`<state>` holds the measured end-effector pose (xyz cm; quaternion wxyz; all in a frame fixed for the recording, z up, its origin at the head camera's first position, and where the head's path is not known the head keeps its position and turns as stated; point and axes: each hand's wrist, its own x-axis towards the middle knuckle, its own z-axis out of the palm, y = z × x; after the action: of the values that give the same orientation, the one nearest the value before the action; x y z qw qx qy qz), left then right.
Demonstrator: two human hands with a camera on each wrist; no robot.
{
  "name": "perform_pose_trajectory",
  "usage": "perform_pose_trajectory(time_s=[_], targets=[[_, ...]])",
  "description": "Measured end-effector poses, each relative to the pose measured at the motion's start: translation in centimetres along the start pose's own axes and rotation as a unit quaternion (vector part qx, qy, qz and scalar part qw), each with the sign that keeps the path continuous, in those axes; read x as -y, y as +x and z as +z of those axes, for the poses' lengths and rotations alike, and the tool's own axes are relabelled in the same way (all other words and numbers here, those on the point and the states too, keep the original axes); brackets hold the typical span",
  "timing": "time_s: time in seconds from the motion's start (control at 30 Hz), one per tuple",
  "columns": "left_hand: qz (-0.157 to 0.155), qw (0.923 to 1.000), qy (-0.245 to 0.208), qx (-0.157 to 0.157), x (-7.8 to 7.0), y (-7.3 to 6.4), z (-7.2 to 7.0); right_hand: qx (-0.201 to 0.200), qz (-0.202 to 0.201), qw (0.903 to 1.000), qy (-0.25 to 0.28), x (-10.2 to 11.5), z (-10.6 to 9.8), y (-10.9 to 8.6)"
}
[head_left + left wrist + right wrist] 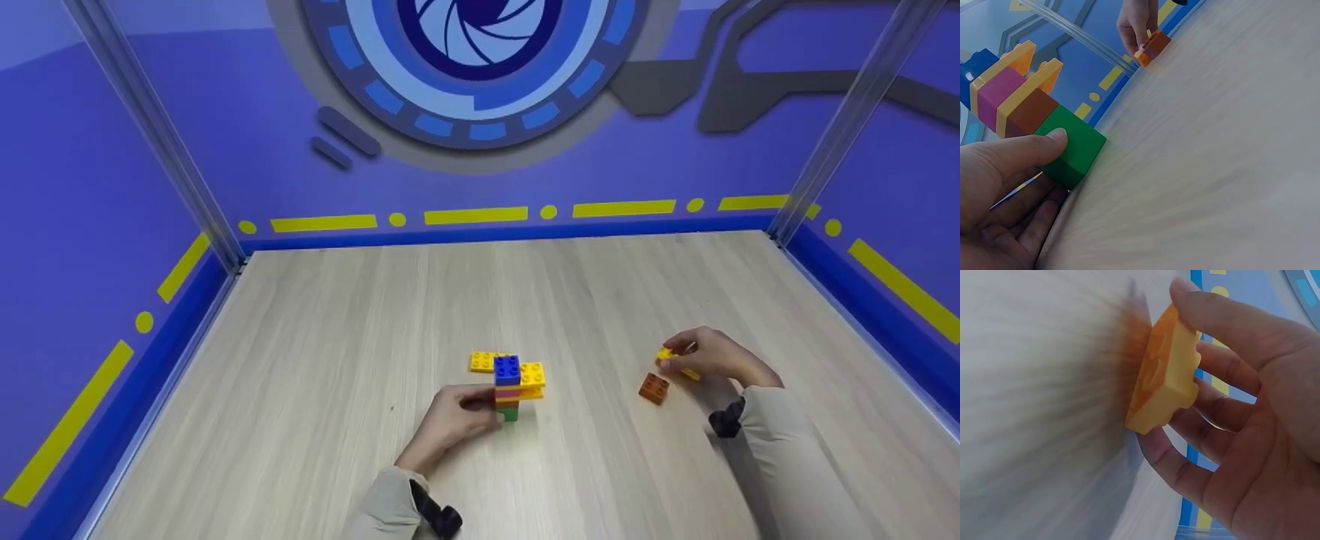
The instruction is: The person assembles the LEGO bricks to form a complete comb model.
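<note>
A tower of toy building bricks stands upright on the table, with a green brick at its foot. Above the green come brown, yellow, magenta and another yellow layer, and a blue brick tops it. Both yellow layers jut out to the right. My left hand grips the tower low down, its thumb on the green brick. Over on the right, my right hand pinches a flat yellow brick between thumb and fingers, tilted with its hollow underside facing the tabletop. Beside that hand lies a brown brick.
Another flat yellow brick lies just behind the tower, partly hidden by it. The wooden table is bounded by a blue back wall and blue side walls, with metal posts in the corners.
</note>
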<state>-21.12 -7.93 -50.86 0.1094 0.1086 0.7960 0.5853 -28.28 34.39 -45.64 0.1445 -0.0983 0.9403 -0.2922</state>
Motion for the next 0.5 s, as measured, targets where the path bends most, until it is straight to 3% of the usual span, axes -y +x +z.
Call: perform_pose_trajectory(time_s=[0.5], targets=[[0.005, 1.0000, 0.007, 0.001, -0.13, -0.05, -0.03, -0.008, -0.021, 0.9997, -0.004, 0.10, 0.17, 0.45]])
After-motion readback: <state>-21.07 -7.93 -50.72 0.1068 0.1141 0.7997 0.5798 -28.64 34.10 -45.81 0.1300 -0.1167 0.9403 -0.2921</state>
